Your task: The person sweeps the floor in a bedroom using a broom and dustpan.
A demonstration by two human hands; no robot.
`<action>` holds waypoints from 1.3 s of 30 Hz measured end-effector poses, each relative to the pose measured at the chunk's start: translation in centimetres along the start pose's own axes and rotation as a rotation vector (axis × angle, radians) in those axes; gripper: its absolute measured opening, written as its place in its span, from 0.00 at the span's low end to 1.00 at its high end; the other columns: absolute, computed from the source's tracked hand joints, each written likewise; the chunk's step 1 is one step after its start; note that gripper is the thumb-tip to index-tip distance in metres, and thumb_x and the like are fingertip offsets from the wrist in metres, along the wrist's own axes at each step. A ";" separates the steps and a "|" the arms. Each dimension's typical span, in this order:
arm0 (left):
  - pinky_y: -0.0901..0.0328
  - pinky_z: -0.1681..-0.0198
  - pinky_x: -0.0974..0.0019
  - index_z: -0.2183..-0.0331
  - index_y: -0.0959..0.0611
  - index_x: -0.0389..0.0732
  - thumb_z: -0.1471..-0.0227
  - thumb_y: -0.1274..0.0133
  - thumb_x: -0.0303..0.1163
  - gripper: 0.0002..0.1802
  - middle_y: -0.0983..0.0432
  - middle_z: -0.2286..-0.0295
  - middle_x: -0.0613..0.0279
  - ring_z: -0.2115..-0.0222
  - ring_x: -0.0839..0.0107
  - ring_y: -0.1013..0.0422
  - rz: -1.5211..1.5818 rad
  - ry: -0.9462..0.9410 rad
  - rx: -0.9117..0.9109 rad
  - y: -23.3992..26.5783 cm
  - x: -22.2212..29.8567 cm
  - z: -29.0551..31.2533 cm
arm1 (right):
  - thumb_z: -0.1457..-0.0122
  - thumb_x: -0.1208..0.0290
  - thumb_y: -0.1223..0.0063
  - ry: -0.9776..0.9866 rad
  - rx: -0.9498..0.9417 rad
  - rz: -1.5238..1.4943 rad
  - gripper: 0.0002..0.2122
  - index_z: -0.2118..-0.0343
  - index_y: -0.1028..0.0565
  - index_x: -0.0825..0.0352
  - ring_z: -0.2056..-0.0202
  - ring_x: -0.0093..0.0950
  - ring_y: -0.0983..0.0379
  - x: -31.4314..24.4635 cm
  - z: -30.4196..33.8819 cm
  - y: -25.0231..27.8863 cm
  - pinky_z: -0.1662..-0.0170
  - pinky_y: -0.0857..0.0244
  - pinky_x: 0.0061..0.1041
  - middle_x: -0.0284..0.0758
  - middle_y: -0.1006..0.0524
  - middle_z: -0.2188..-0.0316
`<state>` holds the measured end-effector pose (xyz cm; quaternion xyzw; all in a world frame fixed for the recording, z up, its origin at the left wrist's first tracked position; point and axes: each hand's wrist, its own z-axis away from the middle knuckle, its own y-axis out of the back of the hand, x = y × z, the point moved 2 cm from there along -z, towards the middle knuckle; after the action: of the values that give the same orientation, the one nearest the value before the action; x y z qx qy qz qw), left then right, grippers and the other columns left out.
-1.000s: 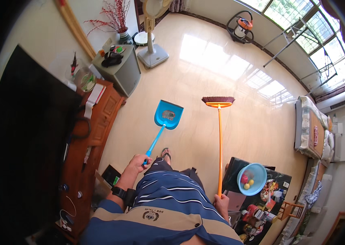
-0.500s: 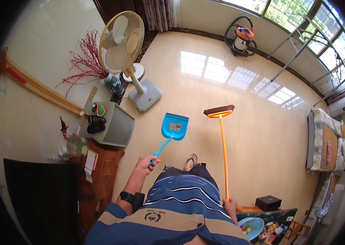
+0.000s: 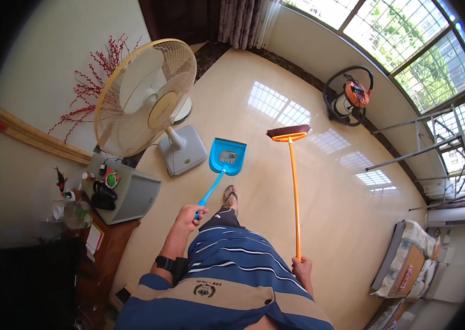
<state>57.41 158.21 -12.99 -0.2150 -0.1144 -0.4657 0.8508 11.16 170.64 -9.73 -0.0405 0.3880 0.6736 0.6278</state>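
My left hand (image 3: 190, 216) is closed round the handle of a blue dustpan (image 3: 234, 147), whose pan reaches out ahead of me over the floor. A round-cornered label sits inside the pan. In my right hand (image 3: 302, 268) is the upper end of the orange stick of a broom (image 3: 294, 192). The broom's dark bristles point away from me at the far end, to the right of the dustpan. Whether pan or bristles touch the floor I cannot tell.
A standing fan (image 3: 176, 148) is close on the left, beside a grey television (image 3: 133, 192) on a wooden cabinet (image 3: 114, 247). A vacuum cleaner (image 3: 350, 96) stands by the far wall. On the right are a metal frame (image 3: 408, 159) and a cushioned seat (image 3: 414, 253). Glossy pale tiles (image 3: 254, 198) cover the floor.
I have stepped forward and turned a little. The fan looks nearer, and the table with a blue basin at lower right has left the view. Both hands keep their holds.
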 end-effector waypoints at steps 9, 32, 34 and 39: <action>0.49 0.89 0.79 0.70 0.24 0.31 0.50 0.48 0.28 0.08 0.25 0.75 0.57 0.84 0.83 0.35 0.026 0.015 0.030 -12.5 19.9 -12.2 | 0.52 0.69 0.47 0.109 0.057 0.296 0.09 0.75 0.25 0.73 0.84 0.25 0.30 -18.0 -14.0 -2.1 0.79 0.36 0.28 0.36 0.27 0.85; 0.49 0.89 0.80 0.69 0.24 0.31 0.51 0.48 0.26 0.08 0.24 0.73 0.53 0.84 0.80 0.35 0.594 -0.162 0.231 -21.1 57.0 -35.0 | 0.49 0.64 0.46 0.819 -0.067 1.275 0.12 0.64 0.25 0.64 0.66 0.46 0.25 -90.5 -52.0 -25.1 0.61 0.32 0.42 0.46 0.22 0.72; 0.49 0.90 0.79 0.69 0.24 0.31 0.51 0.48 0.26 0.08 0.24 0.74 0.53 0.84 0.80 0.34 0.603 -0.167 0.263 -20.3 60.8 -37.8 | 0.49 0.64 0.47 0.837 -0.069 1.333 0.12 0.63 0.25 0.64 0.65 0.45 0.24 -95.4 -53.3 -29.6 0.60 0.32 0.42 0.46 0.22 0.71; 0.49 0.90 0.78 0.68 0.23 0.33 0.52 0.47 0.28 0.09 0.24 0.75 0.53 0.84 0.79 0.34 0.683 -0.142 0.273 -18.3 69.8 -44.2 | 0.46 0.65 0.49 0.884 -0.112 1.481 0.12 0.59 0.26 0.62 0.63 0.44 0.24 -106.3 -55.9 -40.2 0.57 0.32 0.41 0.45 0.21 0.67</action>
<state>79.46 76.78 -19.62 -0.1573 -0.1558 -0.1193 0.9679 44.43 48.41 -9.98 -0.0667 0.4893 0.8498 -0.1844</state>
